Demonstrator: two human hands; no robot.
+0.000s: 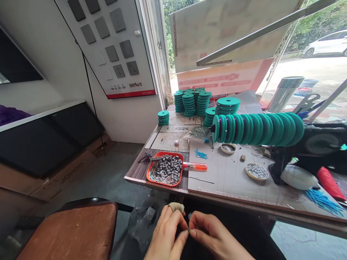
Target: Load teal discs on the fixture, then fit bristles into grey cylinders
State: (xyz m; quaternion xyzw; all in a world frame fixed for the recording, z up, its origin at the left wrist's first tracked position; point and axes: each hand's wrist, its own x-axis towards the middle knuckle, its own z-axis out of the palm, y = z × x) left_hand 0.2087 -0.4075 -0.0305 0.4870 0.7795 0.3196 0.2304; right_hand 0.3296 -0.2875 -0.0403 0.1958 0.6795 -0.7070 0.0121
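Fingers (177, 219) in the head view are forming two narrow pinches, tip to tip: the left hand (169, 234) and the right hand (210, 231) are seemingly gripping one tiny piece (188, 230) between them, too small to identify. It is sitting below the near edge of the table (139, 170). A beige wrap (176, 207) is covering a left finger, and a silvery tuft (189, 216) is showing just beside the right fingertips. Good handling is probably calling for light, even pressure, steady wrists and both pinches close together, since so small a piece is risking a slip. Beyond the left hand, a red tray (148, 176) is holding grey cylinders (170, 167).
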